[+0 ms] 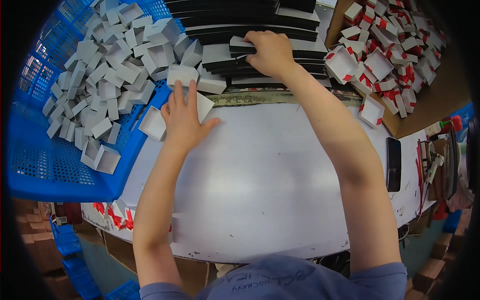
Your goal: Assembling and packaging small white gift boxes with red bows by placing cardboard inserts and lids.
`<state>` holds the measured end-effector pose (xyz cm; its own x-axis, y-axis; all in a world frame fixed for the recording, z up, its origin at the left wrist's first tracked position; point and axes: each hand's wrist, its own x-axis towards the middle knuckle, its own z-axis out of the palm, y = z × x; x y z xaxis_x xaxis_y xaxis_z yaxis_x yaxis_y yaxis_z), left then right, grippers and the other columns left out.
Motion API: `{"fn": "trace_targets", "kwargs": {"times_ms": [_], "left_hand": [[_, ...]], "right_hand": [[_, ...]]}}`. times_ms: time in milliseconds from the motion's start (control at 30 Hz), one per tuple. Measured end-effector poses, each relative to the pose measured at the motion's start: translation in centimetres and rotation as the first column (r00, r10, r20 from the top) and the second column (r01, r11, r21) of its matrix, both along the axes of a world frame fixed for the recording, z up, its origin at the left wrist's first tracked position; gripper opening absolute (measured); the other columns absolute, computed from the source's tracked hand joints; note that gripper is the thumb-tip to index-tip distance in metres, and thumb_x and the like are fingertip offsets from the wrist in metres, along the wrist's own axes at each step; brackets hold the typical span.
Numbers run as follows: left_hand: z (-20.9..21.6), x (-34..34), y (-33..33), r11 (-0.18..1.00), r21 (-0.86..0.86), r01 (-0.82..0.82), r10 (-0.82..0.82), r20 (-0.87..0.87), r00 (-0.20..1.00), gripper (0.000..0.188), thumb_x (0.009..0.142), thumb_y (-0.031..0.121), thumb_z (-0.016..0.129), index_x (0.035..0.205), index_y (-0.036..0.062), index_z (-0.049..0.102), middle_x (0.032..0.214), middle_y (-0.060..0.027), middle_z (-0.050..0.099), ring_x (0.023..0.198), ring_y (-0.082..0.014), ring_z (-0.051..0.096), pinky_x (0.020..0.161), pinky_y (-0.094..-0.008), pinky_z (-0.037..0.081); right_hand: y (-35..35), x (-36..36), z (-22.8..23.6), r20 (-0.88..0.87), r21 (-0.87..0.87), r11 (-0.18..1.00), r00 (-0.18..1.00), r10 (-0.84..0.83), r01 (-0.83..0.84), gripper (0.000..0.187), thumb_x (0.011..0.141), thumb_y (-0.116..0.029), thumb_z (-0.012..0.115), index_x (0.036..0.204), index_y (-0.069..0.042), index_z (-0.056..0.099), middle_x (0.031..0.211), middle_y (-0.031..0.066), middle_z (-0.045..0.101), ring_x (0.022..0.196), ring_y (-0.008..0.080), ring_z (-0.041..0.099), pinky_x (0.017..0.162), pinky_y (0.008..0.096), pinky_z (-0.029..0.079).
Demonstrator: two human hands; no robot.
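Note:
My left hand [182,120] reaches to the blue basket's edge with fingers stretched and thumb apart. Its fingertips rest on a small white box [181,75], and another white open box [153,123] lies beside its wrist. Farther right, my right hand [271,54] has its fingers curled over the end of a black strip with a pale top [241,44]. That strip sits among long rows of similar black-edged strips [250,31] at the far side of the table. What lies under my right palm is hidden.
A blue basket [65,187] heaped with white boxes [107,75] stands at the left. At the right, a cardboard carton [435,107] holds white boxes with red ribbons [385,65]. A black phone [394,165] lies on the white tabletop [265,185]; more ribboned boxes [117,212] sit near the left.

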<state>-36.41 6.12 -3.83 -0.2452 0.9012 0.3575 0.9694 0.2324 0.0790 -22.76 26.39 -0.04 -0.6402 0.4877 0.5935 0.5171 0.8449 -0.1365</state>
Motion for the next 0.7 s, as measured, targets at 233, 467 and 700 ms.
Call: {"fn": "trace_targets", "kwargs": {"times_ms": [233, 467, 700], "left_hand": [[-1.6, -0.3, 0.0, 0.955, -0.261, -0.144, 0.195, 0.181, 0.964, 0.082, 0.066, 0.032, 0.072, 0.135, 0.0083, 0.035, 0.124, -0.0225, 0.039, 0.110, -0.0346, 0.045, 0.093, -0.0408, 0.030], [-2.9, 5.4, -10.7, 0.945, 0.308, -0.105, -0.275, 0.928, 0.250, 0.081, 0.064, 0.015, 0.070, 0.130, 0.0020, 0.026, 0.113, -0.0135, 0.042, 0.106, -0.0234, 0.045, 0.091, -0.0376, 0.040], [-4.8, 11.1, -14.6, 0.980, 0.076, 0.185, -0.187, 0.669, 0.719, 0.093, 0.063, 0.012, 0.072, 0.134, 0.0019, 0.014, 0.119, -0.0172, 0.038, 0.109, -0.0271, 0.042, 0.096, -0.0380, 0.034]], "right_hand": [[-3.1, 3.9, 0.0, 0.199, -0.216, 0.918, 0.905, 0.376, -0.334, 0.043, 0.060, -0.019, 0.071, 0.100, -0.011, 0.061, 0.095, 0.0052, 0.060, 0.094, 0.0232, 0.052, 0.098, 0.0455, 0.027], [-11.1, 11.4, -5.7, 0.077, -0.034, 0.965, 0.962, 0.263, -0.261, 0.043, 0.063, -0.011, 0.070, 0.104, -0.008, 0.059, 0.095, 0.0030, 0.059, 0.095, 0.0235, 0.051, 0.089, 0.0402, 0.034], [-10.3, 11.0, -4.6, 0.138, 0.022, 0.951, 0.943, 0.303, -0.309, 0.032, 0.068, -0.008, 0.067, 0.100, -0.008, 0.065, 0.089, 0.0028, 0.059, 0.079, 0.0235, 0.054, 0.072, 0.0348, 0.041]]}}
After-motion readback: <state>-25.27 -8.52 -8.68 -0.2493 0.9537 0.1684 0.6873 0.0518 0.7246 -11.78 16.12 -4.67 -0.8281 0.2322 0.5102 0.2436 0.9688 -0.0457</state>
